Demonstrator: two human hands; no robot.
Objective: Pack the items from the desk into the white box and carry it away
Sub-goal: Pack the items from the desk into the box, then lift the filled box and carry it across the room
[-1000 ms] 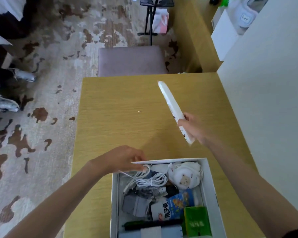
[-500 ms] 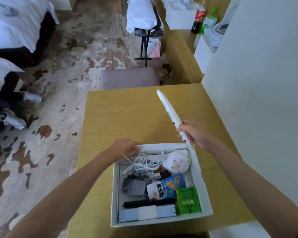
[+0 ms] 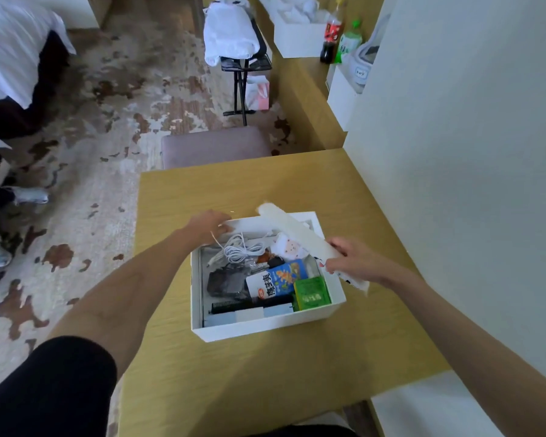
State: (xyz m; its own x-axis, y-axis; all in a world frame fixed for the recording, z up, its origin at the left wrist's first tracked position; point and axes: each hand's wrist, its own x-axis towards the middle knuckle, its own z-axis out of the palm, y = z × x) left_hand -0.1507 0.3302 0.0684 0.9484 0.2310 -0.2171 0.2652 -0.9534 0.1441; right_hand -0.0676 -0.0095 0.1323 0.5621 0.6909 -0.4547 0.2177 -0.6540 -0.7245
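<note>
A white box (image 3: pixel 262 326) stands on the wooden desk (image 3: pixel 265 373), filled with a white cable (image 3: pixel 240 249), a white plush toy (image 3: pixel 289 249), a blue snack pack (image 3: pixel 281 277), a green packet (image 3: pixel 311 293), a dark pouch (image 3: pixel 227 282) and a black comb (image 3: pixel 249 304). My left hand (image 3: pixel 210 227) grips the box's far left rim. My right hand (image 3: pixel 356 263) holds a long flat white lid (image 3: pixel 297 230), tilted low over the box's right side, its far end past the back rim.
A grey stool (image 3: pixel 215 146) sits beyond the desk's far edge. A white wall (image 3: pixel 470 152) runs along the right. Farther back stand a black folding rack (image 3: pixel 243 64) with white cloth, a counter with bottles (image 3: pixel 331 36), and a bed (image 3: pixel 10 58) at left.
My right hand has brought the white lid down from upright above the desk until it lies low over the box. My view has pulled back; my left hand stays on the rim.
</note>
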